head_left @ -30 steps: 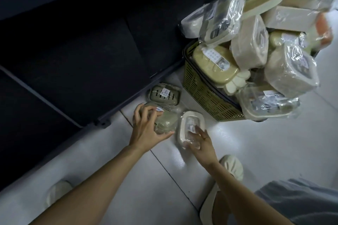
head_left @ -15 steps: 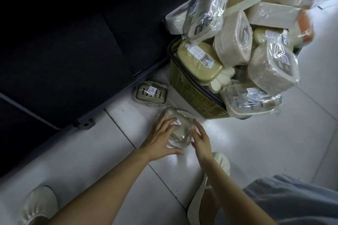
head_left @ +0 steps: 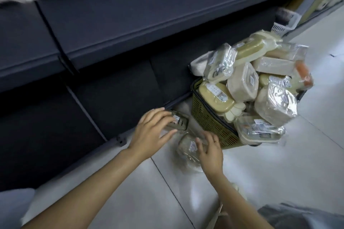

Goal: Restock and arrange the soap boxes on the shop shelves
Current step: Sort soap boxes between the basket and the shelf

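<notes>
Beside the basket (head_left: 210,121), the left hand (head_left: 152,132) has moved from the clear soap box (head_left: 188,150) to grasp the green soap box (head_left: 178,123), leaving the right hand (head_left: 210,152) gripping the clear one, both still unshelved.

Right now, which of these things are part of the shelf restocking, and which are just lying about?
Part of the job:
- left hand on green soap box
- right hand on clear-wrapped soap box
- green basket heaped with soap boxes
- dark shelves

Just lying about:
- white basket

A white slotted basket (head_left: 283,24) sits far back on the pale tiled floor (head_left: 279,169).
</notes>
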